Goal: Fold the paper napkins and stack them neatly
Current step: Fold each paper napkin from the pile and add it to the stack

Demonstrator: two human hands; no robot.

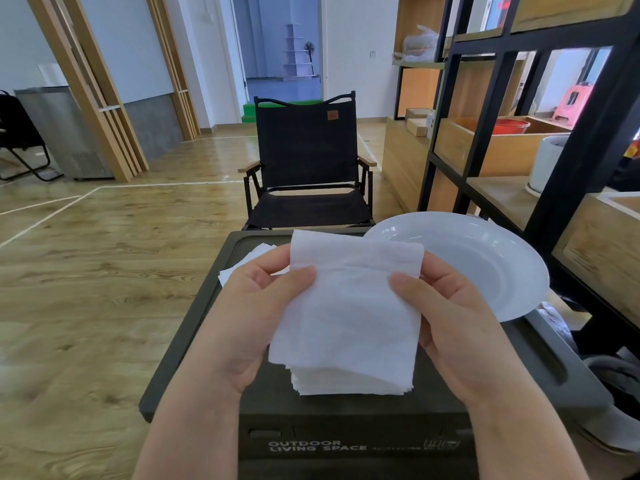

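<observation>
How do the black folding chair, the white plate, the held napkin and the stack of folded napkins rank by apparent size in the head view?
1. black folding chair
2. white plate
3. held napkin, though it is nearer the camera, so its place against the plate is unsure
4. stack of folded napkins, partly hidden behind the held napkin

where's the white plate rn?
Head view, right side: the white plate sits on the far right corner of the dark box lid, overhanging its edge, just behind the right hand, beside the black shelf.
</observation>
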